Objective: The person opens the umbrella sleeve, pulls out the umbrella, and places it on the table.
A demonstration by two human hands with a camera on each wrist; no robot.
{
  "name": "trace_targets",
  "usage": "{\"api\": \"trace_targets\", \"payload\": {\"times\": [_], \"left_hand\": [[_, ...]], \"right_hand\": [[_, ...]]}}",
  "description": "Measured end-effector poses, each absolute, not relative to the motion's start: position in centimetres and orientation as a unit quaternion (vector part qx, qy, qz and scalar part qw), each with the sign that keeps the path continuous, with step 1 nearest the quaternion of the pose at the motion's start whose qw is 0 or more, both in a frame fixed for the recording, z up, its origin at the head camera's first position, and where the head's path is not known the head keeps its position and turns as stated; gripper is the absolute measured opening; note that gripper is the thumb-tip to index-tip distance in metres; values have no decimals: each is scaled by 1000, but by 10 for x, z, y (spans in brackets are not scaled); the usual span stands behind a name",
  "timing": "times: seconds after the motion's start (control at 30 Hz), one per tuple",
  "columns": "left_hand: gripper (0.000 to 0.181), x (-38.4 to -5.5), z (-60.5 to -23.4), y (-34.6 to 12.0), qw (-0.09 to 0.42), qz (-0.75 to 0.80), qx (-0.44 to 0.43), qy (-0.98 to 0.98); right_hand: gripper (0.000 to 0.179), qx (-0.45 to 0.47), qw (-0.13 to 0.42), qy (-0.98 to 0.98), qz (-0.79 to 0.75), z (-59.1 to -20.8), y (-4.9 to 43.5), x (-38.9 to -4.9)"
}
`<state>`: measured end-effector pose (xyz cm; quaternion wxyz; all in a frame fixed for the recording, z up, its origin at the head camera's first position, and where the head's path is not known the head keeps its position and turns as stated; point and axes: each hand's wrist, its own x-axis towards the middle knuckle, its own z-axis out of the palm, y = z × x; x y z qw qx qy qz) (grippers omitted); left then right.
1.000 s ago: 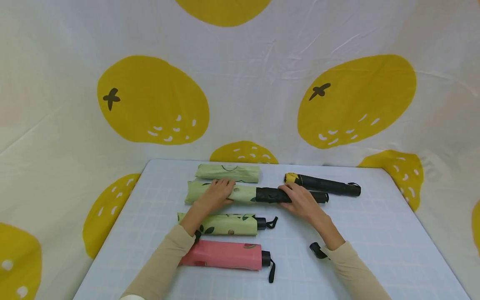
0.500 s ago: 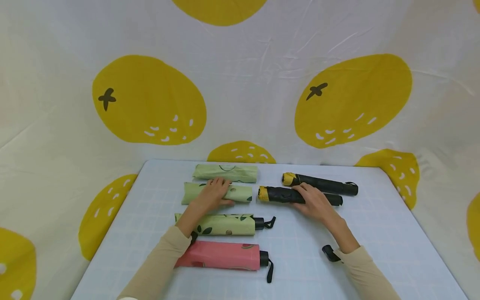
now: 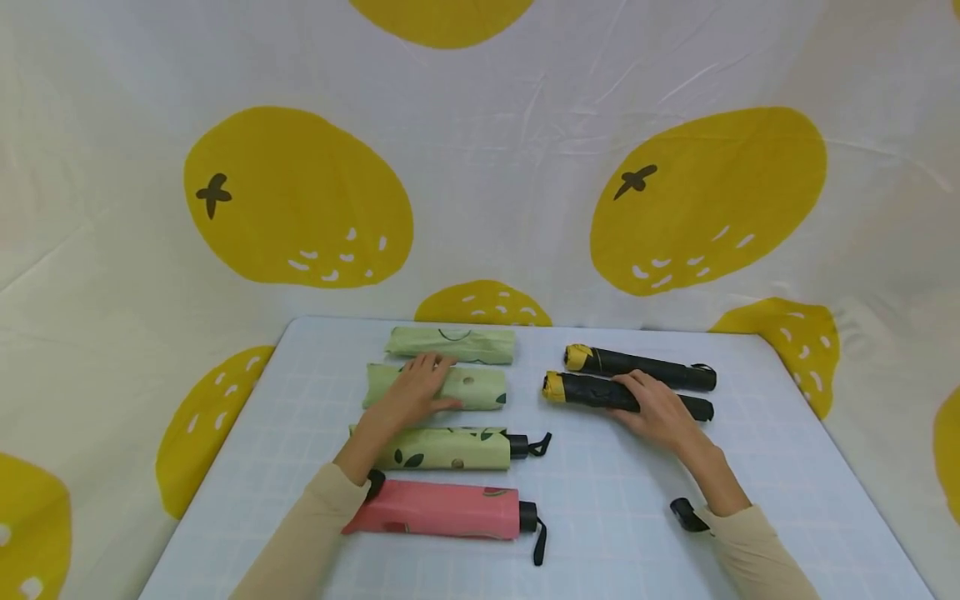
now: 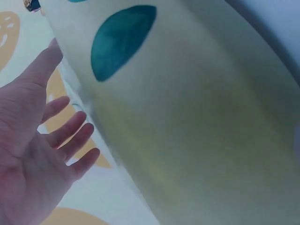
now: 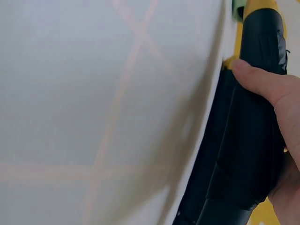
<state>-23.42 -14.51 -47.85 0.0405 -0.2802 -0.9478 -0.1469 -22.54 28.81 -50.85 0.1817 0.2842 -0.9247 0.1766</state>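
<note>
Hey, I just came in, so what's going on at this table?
A person's right hand grips a folded black umbrella with a yellow end, just in front of a matching black umbrella. Their left hand is over a folded green umbrella, fingers loosely spread; whether it touches is hard to tell. A second green umbrella lies behind that one, with a third green umbrella and a pink umbrella nearer the person, both also folded.

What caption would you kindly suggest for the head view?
Right hand gripping a black umbrella, left hand over a green umbrella, pink umbrella nearest the camera.
</note>
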Motion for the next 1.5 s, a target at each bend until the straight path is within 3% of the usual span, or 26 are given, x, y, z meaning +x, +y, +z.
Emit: {"api": "trace_targets", "payload": {"times": [0.73, 1.03, 1.5], "left_hand": [[60, -202, -469, -156, 77, -176, -312, -930], [58, -192, -470, -157, 63, -183, -308, -932], [57, -179, -472, -152, 25, -202, -309, -929]], "right_hand": [[53, 216, 124, -951, 184, -525, 340, -220], [56, 190, 66, -963, 182, -523, 340, -220], [56, 274, 156, -926, 206, -515, 314, -205]]}}
